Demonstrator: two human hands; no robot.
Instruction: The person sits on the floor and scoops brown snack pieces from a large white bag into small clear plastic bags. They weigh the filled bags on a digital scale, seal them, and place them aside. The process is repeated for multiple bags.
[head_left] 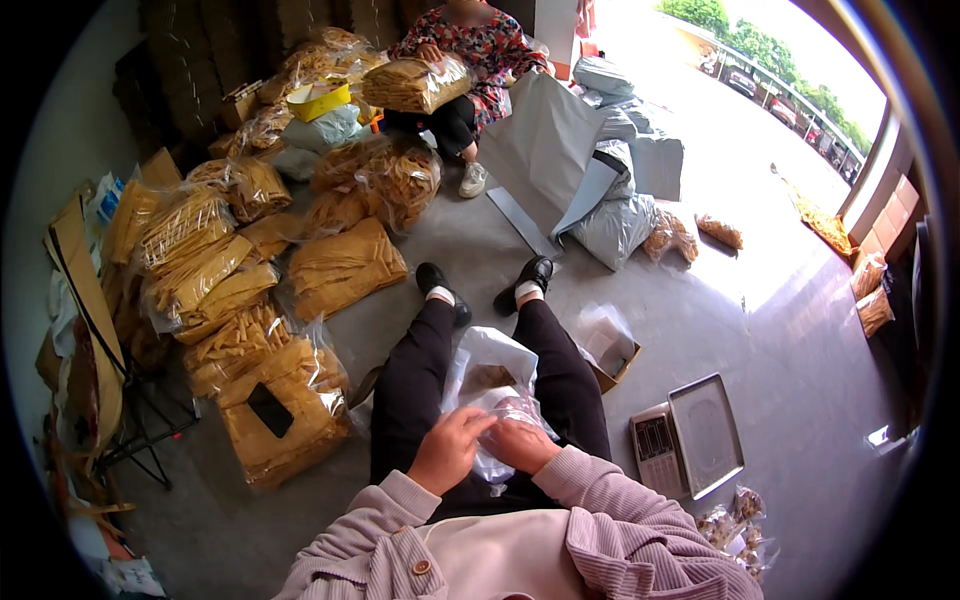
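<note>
A white and clear plastic bag (492, 348) lies in my lap between my thighs, with something brownish showing inside it. My left hand (450, 450) is closed, its fingertips pinching the bag's clear plastic near the right hand. Just beside it my right hand (522, 445) is curled over the bag, its fingers bent around the plastic. The fingertips of both hands nearly meet, and what lies under them is partly hidden. More of the crumpled plastic hangs below the hands.
Clear packs of brown strips (285, 410) are heaped at left, a phone (269, 409) on one. At right are a bench scale (657, 450), small filled bags (735, 530) and a small open box (618, 367). A person (475, 60) sits ahead beside large grey sacks (545, 150).
</note>
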